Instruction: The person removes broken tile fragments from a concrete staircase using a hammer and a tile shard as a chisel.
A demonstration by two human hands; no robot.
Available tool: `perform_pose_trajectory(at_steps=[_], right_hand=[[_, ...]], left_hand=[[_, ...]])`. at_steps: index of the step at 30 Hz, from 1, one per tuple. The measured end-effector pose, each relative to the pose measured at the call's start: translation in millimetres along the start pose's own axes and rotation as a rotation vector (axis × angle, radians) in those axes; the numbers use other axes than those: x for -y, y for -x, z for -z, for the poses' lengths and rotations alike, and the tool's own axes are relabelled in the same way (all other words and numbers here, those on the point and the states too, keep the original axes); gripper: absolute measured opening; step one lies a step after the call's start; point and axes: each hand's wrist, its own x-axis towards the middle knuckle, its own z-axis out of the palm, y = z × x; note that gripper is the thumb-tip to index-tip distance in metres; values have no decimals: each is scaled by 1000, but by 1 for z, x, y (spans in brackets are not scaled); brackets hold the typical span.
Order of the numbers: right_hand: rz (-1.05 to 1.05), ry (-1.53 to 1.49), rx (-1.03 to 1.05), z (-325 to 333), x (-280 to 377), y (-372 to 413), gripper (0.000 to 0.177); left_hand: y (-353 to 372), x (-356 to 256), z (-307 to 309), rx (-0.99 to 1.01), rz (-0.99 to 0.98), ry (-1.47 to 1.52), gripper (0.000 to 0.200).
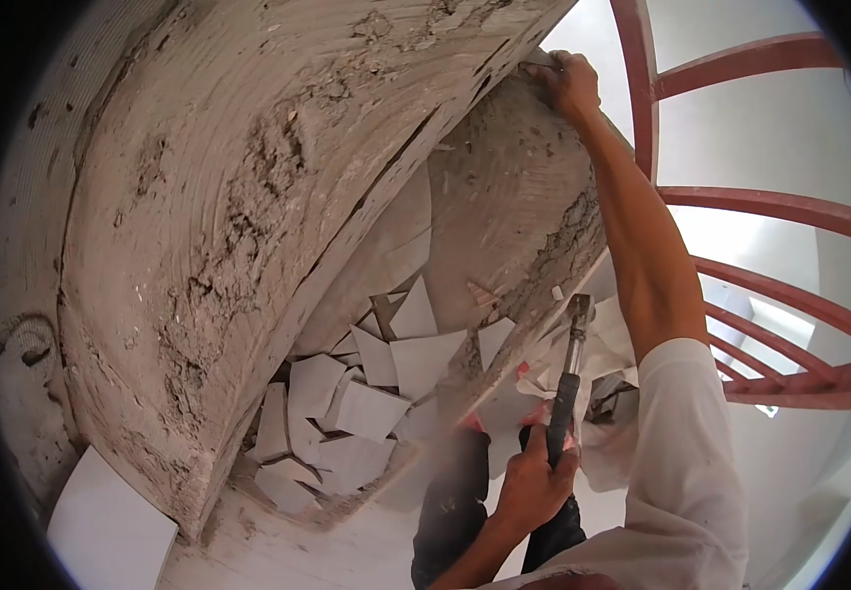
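Observation:
A hammer [564,393] with a metal head and a dark grip stands nearly upright in my left hand [537,484], whose fingers are wrapped around the lower handle. My right arm reaches far up to the top of the mortar-covered step. There my right hand [573,87] is closed at the step's edge, by a small flat grey piece [541,59] that I cannot identify. Below it runs the rough riser surface [514,177] with trowel ridges. Broken white tiles [371,408] lie heaped on the tread between the steps.
A large bare cement slab [199,246] fills the left side, with a pitted middle. One white tile [111,521] sits at the lower left. Red metal railing bars [770,202] curve along the right. Pale crumpled material [598,344] lies beyond the hammer, near my legs [452,506].

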Motion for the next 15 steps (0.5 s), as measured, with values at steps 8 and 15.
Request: perform_pose_trajectory(at_steps=[8, 15], right_hand=[[-116, -12, -23, 10, 16, 5, 45], [-37, -312, 43, 10, -17, -8, 46]], left_hand=[[-6, -3, -3, -10, -65, -82, 48], [-10, -4, 0, -14, -47, -80, 50]])
